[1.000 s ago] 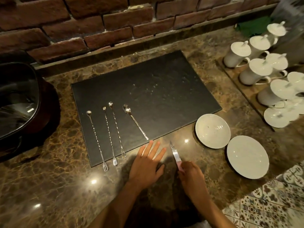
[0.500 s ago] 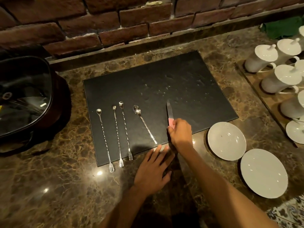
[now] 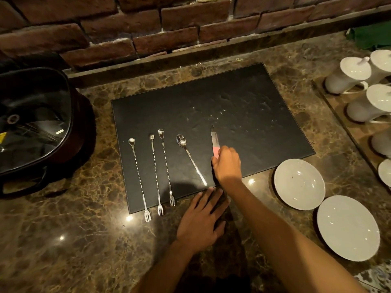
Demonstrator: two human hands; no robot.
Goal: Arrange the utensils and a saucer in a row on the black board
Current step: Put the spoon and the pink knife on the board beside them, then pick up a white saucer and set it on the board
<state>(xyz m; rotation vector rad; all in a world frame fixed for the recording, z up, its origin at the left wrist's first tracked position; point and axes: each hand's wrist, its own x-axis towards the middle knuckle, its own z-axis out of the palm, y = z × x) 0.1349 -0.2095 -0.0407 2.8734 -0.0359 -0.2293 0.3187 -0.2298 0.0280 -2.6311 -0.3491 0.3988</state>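
Note:
The black board (image 3: 222, 106) lies on the marble counter. Three long twisted fork-spoon sticks (image 3: 138, 176) (image 3: 156, 174) (image 3: 167, 168) lie side by side on its left part, their fork ends over the near edge. To their right a silver spoon (image 3: 190, 157) lies slanted. My right hand (image 3: 227, 163) is shut on a knife (image 3: 214, 138) with a pink handle, its blade pointing away, low over the board right of the spoon. My left hand (image 3: 201, 220) rests flat on the counter at the board's near edge, fingers apart. Two white saucers (image 3: 299, 183) (image 3: 348, 227) sit on the counter to the right.
A dark pot with a glass lid (image 3: 36, 123) stands at the left. White lidded cups (image 3: 347, 76) sit on a wooden tray (image 3: 338, 115) at the right. A brick wall (image 3: 148, 28) and a ledge run along the back. A green cloth (image 3: 372, 37) lies far right.
My right hand carried the knife from the counter's near edge up onto the board, right of the spoon, and now holds it slightly lower. My left hand stayed flat by the board's edge.

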